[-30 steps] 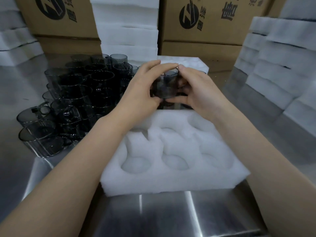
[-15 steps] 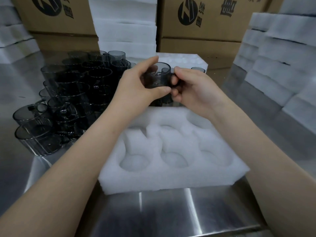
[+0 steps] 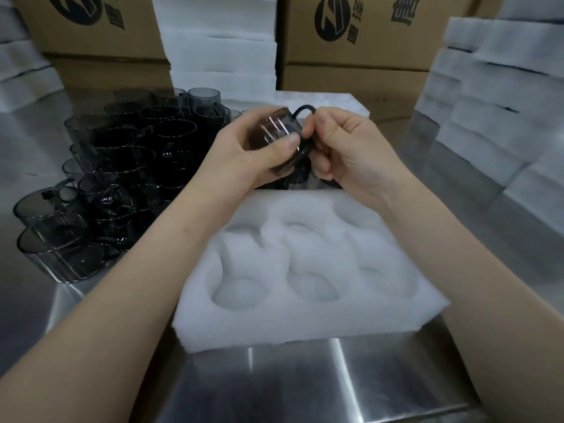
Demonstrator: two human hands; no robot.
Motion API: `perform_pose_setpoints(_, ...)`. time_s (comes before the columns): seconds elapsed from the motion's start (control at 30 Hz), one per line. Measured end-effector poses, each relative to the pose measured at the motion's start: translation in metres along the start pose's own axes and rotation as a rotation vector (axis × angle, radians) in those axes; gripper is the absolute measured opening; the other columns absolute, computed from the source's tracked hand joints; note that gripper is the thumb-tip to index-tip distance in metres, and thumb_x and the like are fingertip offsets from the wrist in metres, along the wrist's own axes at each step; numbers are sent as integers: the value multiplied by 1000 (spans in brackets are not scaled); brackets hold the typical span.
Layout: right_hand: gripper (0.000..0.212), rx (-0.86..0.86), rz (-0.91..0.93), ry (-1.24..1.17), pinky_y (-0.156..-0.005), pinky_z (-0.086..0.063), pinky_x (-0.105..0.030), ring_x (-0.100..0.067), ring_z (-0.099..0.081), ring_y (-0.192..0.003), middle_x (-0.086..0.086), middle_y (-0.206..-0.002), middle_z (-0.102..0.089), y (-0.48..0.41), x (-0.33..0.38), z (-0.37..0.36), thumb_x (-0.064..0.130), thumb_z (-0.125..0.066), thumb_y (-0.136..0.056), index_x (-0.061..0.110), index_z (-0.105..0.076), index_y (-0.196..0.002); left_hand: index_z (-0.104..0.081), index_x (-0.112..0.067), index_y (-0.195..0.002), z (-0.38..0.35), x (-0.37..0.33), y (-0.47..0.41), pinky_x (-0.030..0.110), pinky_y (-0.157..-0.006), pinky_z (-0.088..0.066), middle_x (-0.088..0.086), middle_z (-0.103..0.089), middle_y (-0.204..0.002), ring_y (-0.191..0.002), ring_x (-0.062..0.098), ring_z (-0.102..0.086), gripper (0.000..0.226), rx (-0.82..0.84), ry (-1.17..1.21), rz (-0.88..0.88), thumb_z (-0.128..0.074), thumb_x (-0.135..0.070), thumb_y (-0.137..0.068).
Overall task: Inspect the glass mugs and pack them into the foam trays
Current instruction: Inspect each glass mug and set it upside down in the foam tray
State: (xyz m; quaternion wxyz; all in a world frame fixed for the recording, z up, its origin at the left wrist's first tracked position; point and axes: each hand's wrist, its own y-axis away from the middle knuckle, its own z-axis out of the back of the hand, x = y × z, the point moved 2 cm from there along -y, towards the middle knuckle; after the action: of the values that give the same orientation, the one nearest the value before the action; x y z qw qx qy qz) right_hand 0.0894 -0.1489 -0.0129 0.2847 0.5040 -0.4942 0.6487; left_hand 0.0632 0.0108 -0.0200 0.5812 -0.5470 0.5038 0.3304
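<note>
L hand (image 3: 244, 157) grips mug (image 3: 274, 132) body, R hand (image 3: 348, 148) fingers pinch its handle, above foam tray (image 3: 305, 319).

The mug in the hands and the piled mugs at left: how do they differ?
The held mug is off the table, the left hand round its body, the right hand pinching its handle; the piled mugs rest on the table. The held mug is tilted sideways; most piled mugs stand upright. Both are dark tinted glass.
</note>
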Motion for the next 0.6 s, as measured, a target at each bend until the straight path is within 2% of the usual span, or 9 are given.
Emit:
perform_pose_setpoints(0.13,46,14,-88,4,-50,-32,-23,-13,-37,-52,1,-62,-40,0,1,-1,37,-44,-100,19,-54,-59,-58,-17,-128,-1,-3,2,42,-103,-48,5,-62,-121,-114,14,-61,59,-51,-254,-143,-78,-5,-74)
perform_pose_setpoints(0.23,56,-42,-110,120,-50,-34,-23,-15,-38,-52,-1,-53,-38,0,0,-3,38,-49,-99,21,-47,-45,-59,-20,-128,-3,-4,2,35,-107,-43,-1,-62,-123,-119,11,-57,65,-39,-432,-223,-82,-1,-70)
perform_pose_setpoints(0.37,60,-117,-107,251,-49,-41,-25,-18,-45,-48,1,-45,-46,1,-1,-3,42,-52,-98,20,-48,-42,-58,-19,-131,-5,-3,1,36,-109,-40,-4,-58,-129,-126,11,-51,68,-18,-581,-293,-83,-3,-69)
perform_pose_setpoints(0.47,40,-181,-102,204,-52,-47,-30,-17,-55,-55,-3,-65,-58,0,1,-1,50,-58,-90,17,-59,-67,-54,-25,-134,-4,-1,1,38,-106,-44,-7,-56,-133,-123,11,-55,77,-72,-556,-274,-85,-9,-66)
perform_pose_setpoints(0.53,28,-189,-34,222,-58,-52,-33,-14,-60,-67,-2,-84,-62,1,3,2,47,-65,-83,21,-57,-86,-45,-35,-139,-3,-1,2,38,-105,-45,-13,-52,-134,-123,7,-54,87,-100,-541,-256,-86,-16,-64)
perform_pose_setpoints(0.6,36,-127,16,276,-67,-55,-32,-13,-64,-80,2,-97,-65,1,2,2,38,-74,-76,26,-56,-106,-37,-39,-144,-4,-1,3,37,-106,-44,-18,-46,-133,-129,2,-47,96,-96,-546,-256,-84,-23,-62)
